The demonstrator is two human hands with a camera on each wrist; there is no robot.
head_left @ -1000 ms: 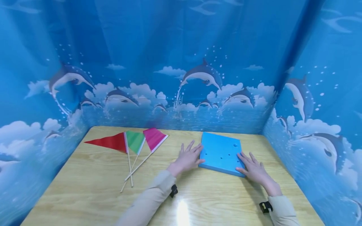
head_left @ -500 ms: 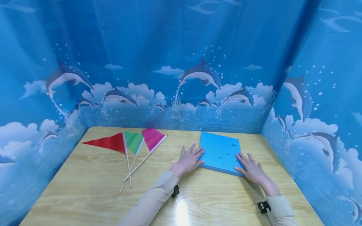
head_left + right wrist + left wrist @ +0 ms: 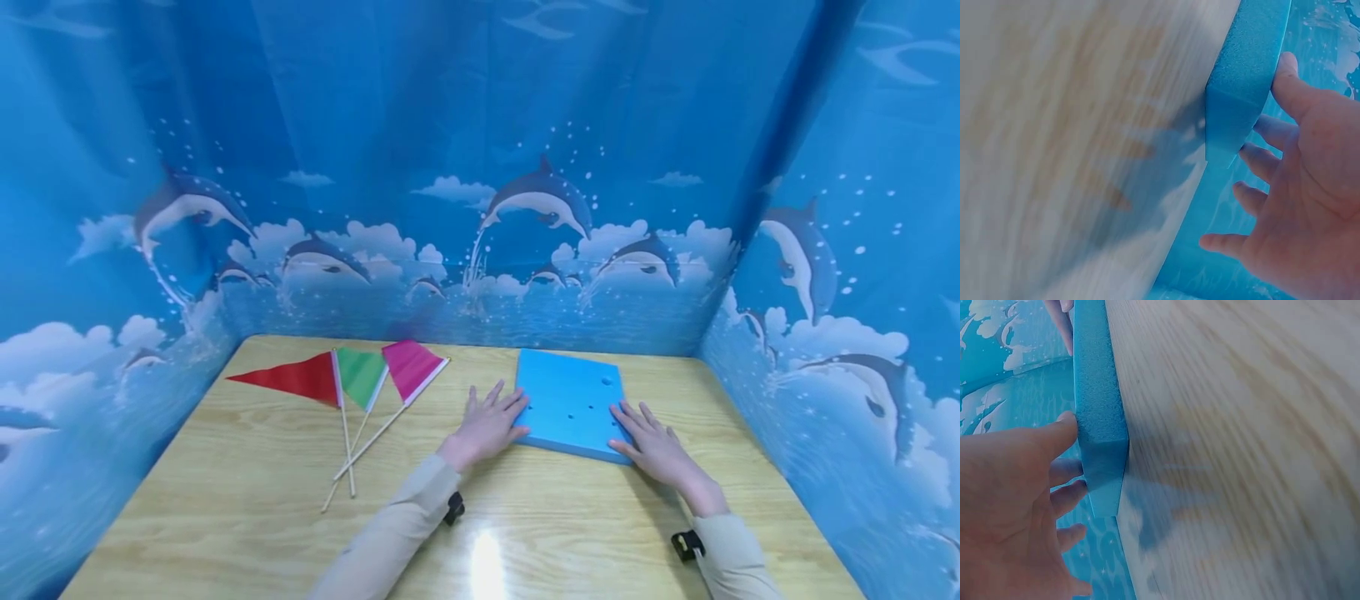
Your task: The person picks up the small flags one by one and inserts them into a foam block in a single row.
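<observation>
A blue foam board with several small holes lies flat on the table. My left hand is at its left edge, the fingers spread and fairly straight, with fingertips at the board's side. At the right edge is my right hand, its fingers extended over the near right corner. The left wrist view shows the thumb and fingertips of the left hand by the thick side of the board. In the right wrist view, the right hand has its thumb and fingertips along the board's side.
To the left on the wooden table lie three small flags on crossed sticks: a red pennant, a green flag and a magenta flag. A blue dolphin-print curtain surrounds the table's back and sides.
In the last half second the blue foam board has slid a little to the left, with both hands moving along at its edges. The flags have stayed in place.
</observation>
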